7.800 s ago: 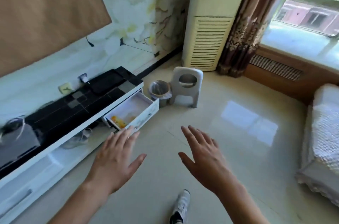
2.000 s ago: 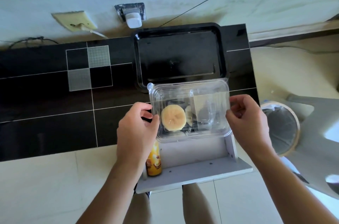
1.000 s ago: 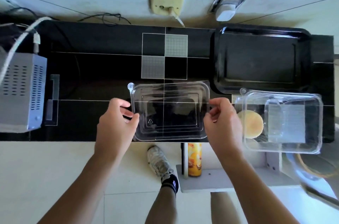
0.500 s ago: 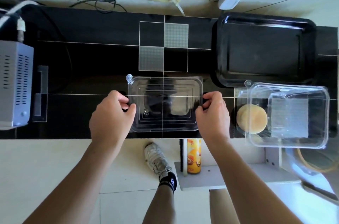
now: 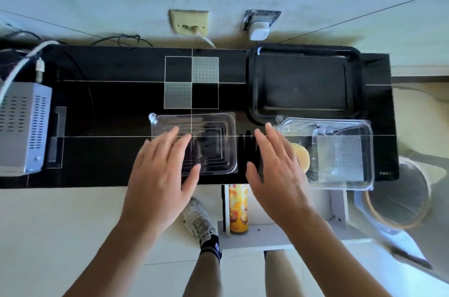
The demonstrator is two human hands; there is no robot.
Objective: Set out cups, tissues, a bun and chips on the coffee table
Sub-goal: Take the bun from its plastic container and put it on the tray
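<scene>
A clear plastic lid [image 5: 211, 141] lies flat on the black cabinet top [image 5: 109, 112]. My left hand [image 5: 162, 172] hovers over its left part, fingers spread, holding nothing. My right hand [image 5: 277, 175] is open between the lid and a clear plastic box [image 5: 340, 153] to the right. That box holds a round bun [image 5: 301, 158], partly hidden behind my right hand, and a clear cup. A yellow chips can [image 5: 238, 209] lies in the open white drawer [image 5: 279, 238] below the cabinet edge.
An empty black tray [image 5: 306, 82] sits at the back right of the cabinet. A grey vented device [image 5: 21, 126] with cables stands at the left. A waste bin [image 5: 398, 197] is on the floor at the right. My legs and a shoe [image 5: 199, 221] are below.
Both hands have let go of the clear lid, which now rests on the cabinet top, and have opened with fingers spread above it.
</scene>
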